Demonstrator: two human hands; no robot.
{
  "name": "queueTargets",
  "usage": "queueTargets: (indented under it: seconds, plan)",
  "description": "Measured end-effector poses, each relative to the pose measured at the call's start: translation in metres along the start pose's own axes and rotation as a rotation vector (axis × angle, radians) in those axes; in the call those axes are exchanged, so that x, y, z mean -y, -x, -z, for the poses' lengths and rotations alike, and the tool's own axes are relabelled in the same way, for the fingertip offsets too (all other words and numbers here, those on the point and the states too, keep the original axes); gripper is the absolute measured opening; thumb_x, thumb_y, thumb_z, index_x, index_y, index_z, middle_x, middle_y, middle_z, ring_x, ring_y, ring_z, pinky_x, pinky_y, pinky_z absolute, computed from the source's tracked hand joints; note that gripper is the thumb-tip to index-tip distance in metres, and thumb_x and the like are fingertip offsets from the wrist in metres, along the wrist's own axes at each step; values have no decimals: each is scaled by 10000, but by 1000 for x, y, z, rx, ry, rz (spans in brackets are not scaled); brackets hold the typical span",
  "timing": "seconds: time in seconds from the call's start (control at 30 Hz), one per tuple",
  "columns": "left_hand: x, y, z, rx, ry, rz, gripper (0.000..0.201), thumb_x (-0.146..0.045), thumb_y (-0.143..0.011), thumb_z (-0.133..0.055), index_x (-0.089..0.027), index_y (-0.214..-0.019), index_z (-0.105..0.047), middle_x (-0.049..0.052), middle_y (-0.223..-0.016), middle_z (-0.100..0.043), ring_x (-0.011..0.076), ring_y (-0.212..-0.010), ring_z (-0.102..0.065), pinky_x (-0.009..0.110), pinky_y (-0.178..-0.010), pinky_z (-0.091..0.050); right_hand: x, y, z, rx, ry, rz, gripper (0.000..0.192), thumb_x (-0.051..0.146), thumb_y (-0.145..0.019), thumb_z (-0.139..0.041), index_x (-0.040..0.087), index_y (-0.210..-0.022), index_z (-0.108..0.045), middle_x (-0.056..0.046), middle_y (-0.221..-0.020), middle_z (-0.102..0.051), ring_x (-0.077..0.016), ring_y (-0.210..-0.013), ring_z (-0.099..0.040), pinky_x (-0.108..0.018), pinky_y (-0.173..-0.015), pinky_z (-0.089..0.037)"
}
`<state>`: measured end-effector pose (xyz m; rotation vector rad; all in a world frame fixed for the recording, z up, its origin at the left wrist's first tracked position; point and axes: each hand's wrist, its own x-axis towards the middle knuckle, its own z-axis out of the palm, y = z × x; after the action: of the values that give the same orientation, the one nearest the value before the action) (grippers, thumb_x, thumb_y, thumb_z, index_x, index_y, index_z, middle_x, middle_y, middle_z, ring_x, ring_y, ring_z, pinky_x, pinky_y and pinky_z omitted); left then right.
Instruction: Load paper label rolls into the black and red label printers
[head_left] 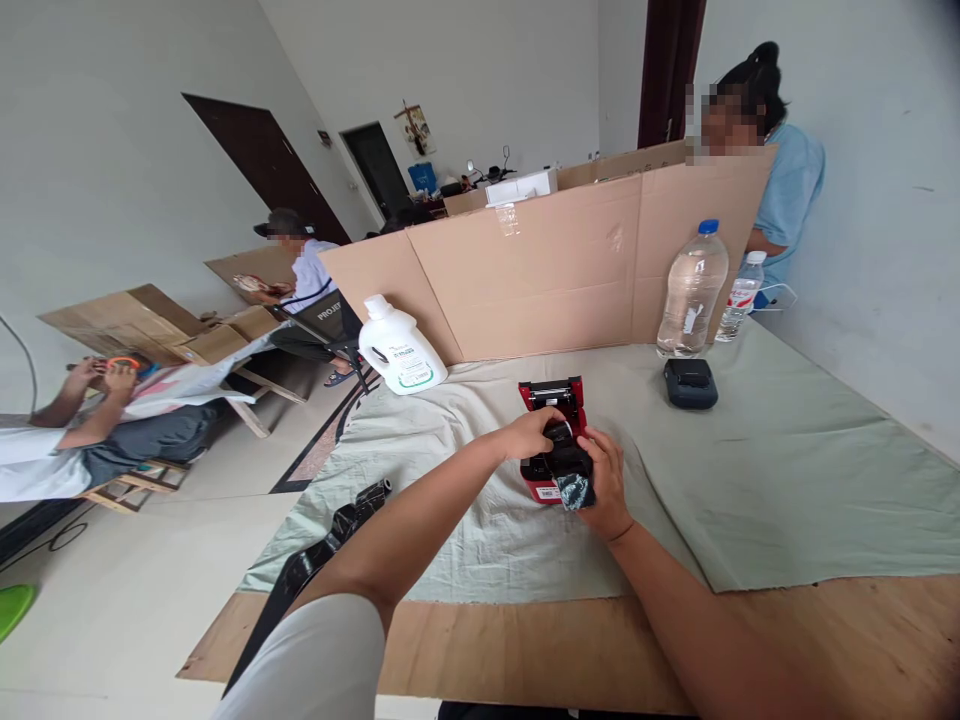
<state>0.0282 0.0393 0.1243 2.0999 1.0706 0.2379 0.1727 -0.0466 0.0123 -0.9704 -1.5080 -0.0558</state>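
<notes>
A small red-and-black machine that looks like a label printer [541, 490] stands on the cloth with its lid raised toward the back. Over its open body sits a black roll-like part [568, 460], with a shiny dark film flap [576, 492] hanging at its front. My left hand [534, 436] reaches in from the left, fingers bent down onto the black part. On the right side, my right hand [606, 480] curls around the same part, its thumb side close to the printer's edge. The hands hide much of the printer's inside.
A white jug [401, 345] stands back left, beside an upright cardboard screen [525, 275]. A large water bottle [691, 290], a smaller bottle [741, 295] and a black device [690, 384] are back right. A black-wrapped bar [322, 550] lies left. Other people sit beyond the table.
</notes>
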Motion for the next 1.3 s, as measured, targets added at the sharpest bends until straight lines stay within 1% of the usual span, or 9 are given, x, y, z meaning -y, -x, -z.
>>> queueTargets:
  seconds: [0.1,0.2,0.67,0.73,0.83,0.9,0.97,1.1,1.3]
  plan:
    - [1,-15,-12,-39,-323,-3,535,-13,-639,-537,-180,-1142,-608,85,-1226,-641,229,-1143,-586,335,-1005,-436,0,1,1,73,4,35,326,246,-800,-592,252,-1125,-612,-88,-1144,-631,-298,-1162,-542,-535,-997,-451]
    - [-1,-19,-16,-22,-466,44,555,-31,-664,-562,-206,-1189,-604,76,-1254,-647,240,-1157,-594,338,-1001,-443,1,2,2,119,-8,22,238,220,-821,-550,250,-1030,-660,-63,-1034,-680,-273,-1110,-574,-495,-965,-461]
    - [1,-30,-22,2,-585,126,318,-173,-756,-642,-210,-1068,-690,71,-1104,-726,271,-1070,-646,378,-995,-436,2,0,4,160,91,42,203,277,-863,-553,250,-1023,-675,-61,-1051,-691,-274,-1119,-561,-479,-963,-445]
    - [-1,-22,-22,-94,-533,61,280,-165,-821,-566,-223,-1067,-687,52,-1124,-715,226,-1061,-645,324,-966,-457,1,0,4,152,101,60,202,307,-857,-573,245,-1022,-673,-70,-1067,-682,-285,-1131,-549,-486,-963,-446]
    - [-1,-8,-19,-442,-395,-148,301,-175,-914,-431,-208,-1106,-660,63,-1133,-686,181,-1062,-619,288,-975,-455,1,0,4,135,94,81,257,409,-842,-608,241,-1026,-671,-85,-1099,-664,-305,-1156,-530,-500,-980,-438]
    - [3,-4,-15,-676,-352,-236,321,-250,-954,-401,-183,-1171,-628,99,-1193,-641,207,-1143,-562,339,-1041,-411,0,1,4,129,88,85,307,476,-836,-606,241,-1024,-671,-89,-1104,-653,-311,-1169,-520,-505,-997,-428]
    - [12,-5,-12,-801,-342,-250,393,-351,-981,-367,-160,-1252,-578,132,-1281,-580,247,-1240,-485,412,-1093,-354,0,2,5,136,92,85,339,521,-853,-564,237,-1005,-668,-90,-1094,-643,-309,-1178,-517,-503,-1007,-424]
    - [30,-2,-18,-804,-286,-305,524,-468,-1008,-238,-142,-1292,-533,150,-1291,-557,258,-1273,-442,461,-1114,-313,0,0,7,113,118,94,405,560,-906,-444,222,-1025,-634,-98,-1123,-608,-297,-1181,-523,-493,-1003,-445]
    - [40,43,-58,-796,-218,-377,519,-466,-1012,-189,-176,-1260,-541,138,-1191,-602,248,-1155,-514,447,-1022,-376,0,-2,3,47,132,79,675,651,-851,-510,180,-1329,-440,-177,-1361,-479,-350,-1302,-437,-586,-1049,-405]
